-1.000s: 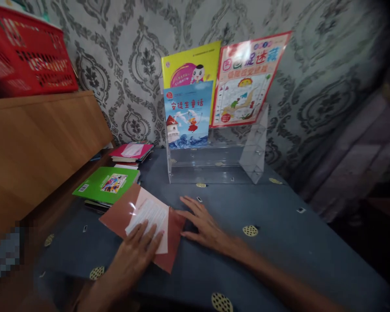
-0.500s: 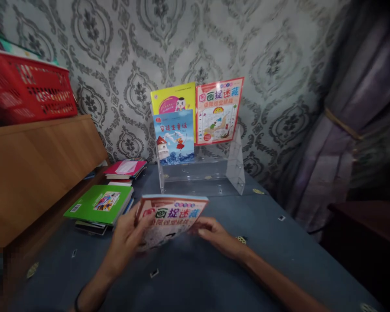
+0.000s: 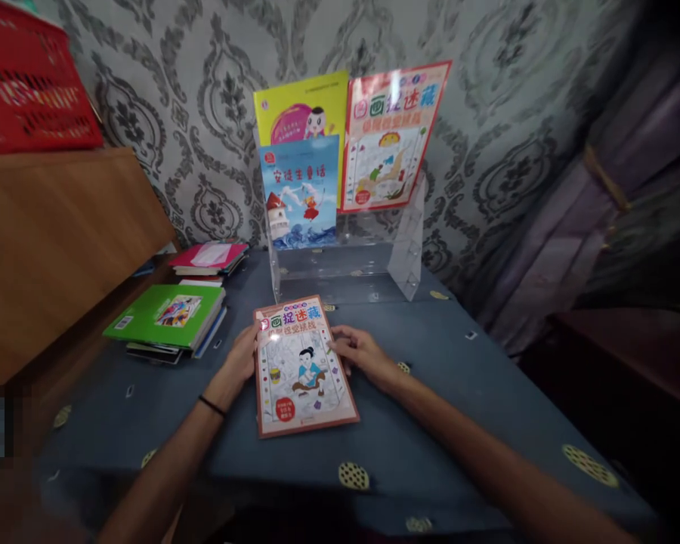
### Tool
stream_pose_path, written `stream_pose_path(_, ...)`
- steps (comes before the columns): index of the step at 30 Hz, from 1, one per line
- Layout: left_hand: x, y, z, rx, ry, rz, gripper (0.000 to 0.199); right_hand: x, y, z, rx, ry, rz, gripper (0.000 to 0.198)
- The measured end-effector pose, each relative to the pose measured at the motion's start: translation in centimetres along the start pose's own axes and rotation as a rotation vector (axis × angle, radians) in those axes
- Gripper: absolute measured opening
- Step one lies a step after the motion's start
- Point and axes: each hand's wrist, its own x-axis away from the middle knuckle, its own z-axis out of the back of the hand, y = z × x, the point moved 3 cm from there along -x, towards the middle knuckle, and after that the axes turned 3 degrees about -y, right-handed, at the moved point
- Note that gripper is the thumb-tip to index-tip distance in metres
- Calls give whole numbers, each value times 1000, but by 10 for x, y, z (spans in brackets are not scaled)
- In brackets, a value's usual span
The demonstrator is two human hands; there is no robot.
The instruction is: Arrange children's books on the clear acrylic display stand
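One book [image 3: 306, 372], long axis roughly toward the transparent rack [image 3: 406, 253], is pinched at opposite edges by left hand [image 3: 241, 358] and right hand [image 3: 366, 355].

We record one thin, close-fitting black band [image 3: 211, 406] at the wrist of the left hand [image 3: 242, 355], lower left of centre. We find the right hand [image 3: 367, 358] and both forearms [image 3: 487, 453] bare to the frame's lower edge.
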Motion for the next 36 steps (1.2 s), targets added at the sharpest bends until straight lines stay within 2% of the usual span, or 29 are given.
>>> stream_pose_path(4,-8,-2,20,-125,33,-99,36,-3,5,7,85,-40,-80,53)
stream_pose_path(7,-8,7,32,-497,98,-322,33,1,4,12,205,-96,-157,46)
stream_pose_path(9,-5,11,33,-787,91,-480,26,4,-1,15,447,-67,-169,36)
stream_pose_path(10,-4,10,32,-902,60,-539,25,5,-5,16,610,-5,-142,32)
stream_pose_path(13,0,3,25,-1115,-52,-629,29,6,-17,5,1027,175,36,24)
stream_pose_path(15,1,-2,22,-1204,-81,-645,34,0,-19,-18,1129,87,186,24)
stream_pose_path(17,2,-6,22,-1228,-66,-646,39,-12,-14,-48,1139,-137,333,33)
stream_pose_path(19,2,-8,23,-1228,-42,-663,42,-26,-8,-71,1149,-273,404,41)
stream_pose_path(22,2,-13,26,-1241,-20,-697,44,-44,-3,-85,1201,-277,383,47)
stream_pose_path(25,-1,-21,31,-1264,20,-721,44,-48,-4,-73,1254,-172,285,56)
stream_pose_path(29,-13,-35,39,-1256,76,-759,44,-36,-8,-38,1292,-45,148,62)
stream_pose_path(32,-21,-41,42,-1284,95,-760,46,-24,-9,-18,1295,36,116,59)
stream_pose_path(36,-23,-44,42,-1479,98,-711,49,-16,-5,-10,1283,80,98,57)
